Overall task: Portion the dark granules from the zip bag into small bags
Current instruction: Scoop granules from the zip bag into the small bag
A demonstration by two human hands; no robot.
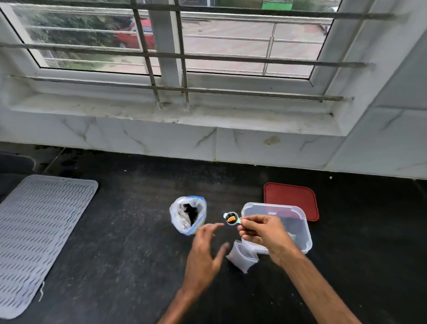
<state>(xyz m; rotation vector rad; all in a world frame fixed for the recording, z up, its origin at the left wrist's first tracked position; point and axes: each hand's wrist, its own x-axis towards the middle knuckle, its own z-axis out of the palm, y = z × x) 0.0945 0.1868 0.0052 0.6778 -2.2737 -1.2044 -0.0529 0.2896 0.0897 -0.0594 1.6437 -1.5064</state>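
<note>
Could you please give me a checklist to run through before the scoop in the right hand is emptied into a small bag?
1. Scoop loaded: ok, its bowl looks dark and filled.
2. Right hand grip on the scoop handle: ok, pinched between fingers and thumb.
3. Left hand free to take a bag: ok, open and holding nothing.
4. Small bag held open: not ok, it is on the counter and no hand holds it.
5. Zip bag stable: ok, it stands open on the counter.
6. Scoop level: cannot tell from this view.
</note>
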